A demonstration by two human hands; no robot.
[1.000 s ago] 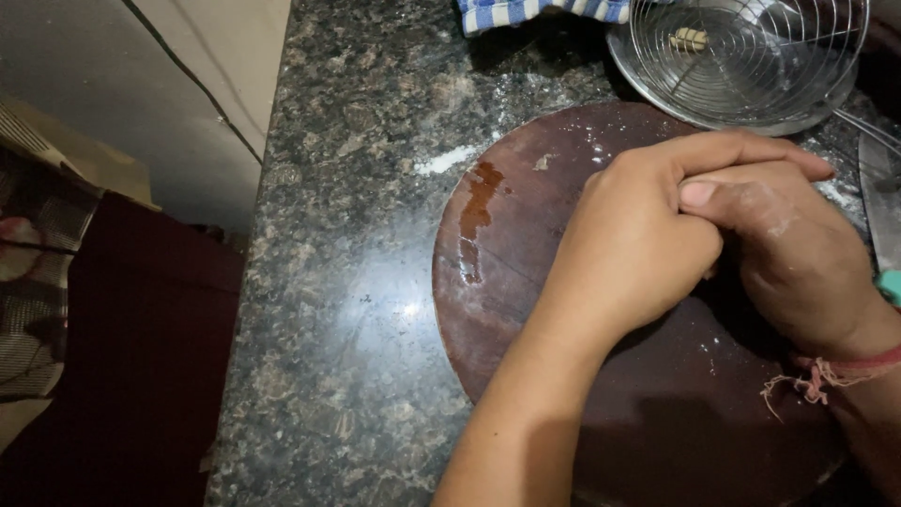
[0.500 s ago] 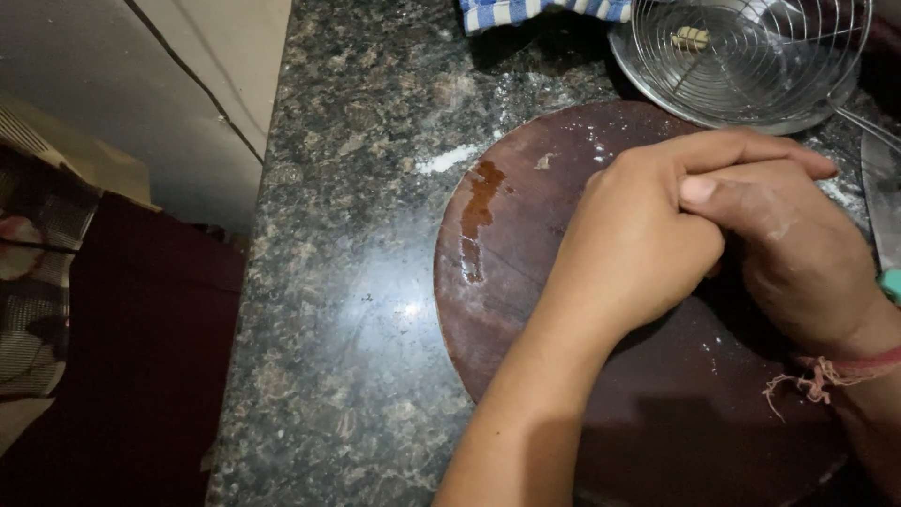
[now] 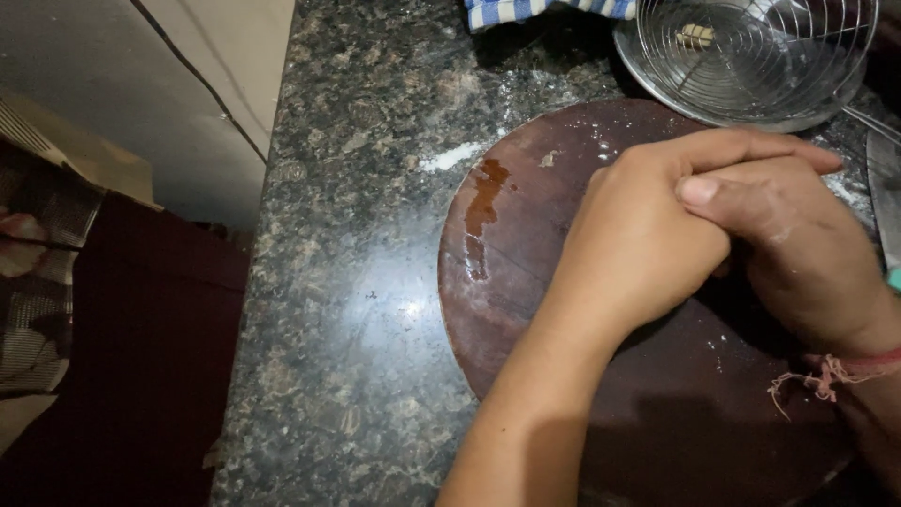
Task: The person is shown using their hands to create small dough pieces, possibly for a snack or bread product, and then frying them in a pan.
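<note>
— Board (image 3: pixel 563 310), round and dark brown, is laid flat on the granite worktop (image 3: pixel 366 282); why are the hands pressed there?

— Left hand (image 3: pixel 648 249) is cupped over right hand (image 3: pixel 798 253), closed together above the board's middle. Whatever is enclosed cannot be told. A wire basket (image 3: pixel 751 56) is set just beyond.

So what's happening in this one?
A person has both hands pressed together over a round dark wooden board on a speckled stone counter. The left hand lies over the right hand; whatever is between them is hidden. A wire basket sits behind the board.
</note>
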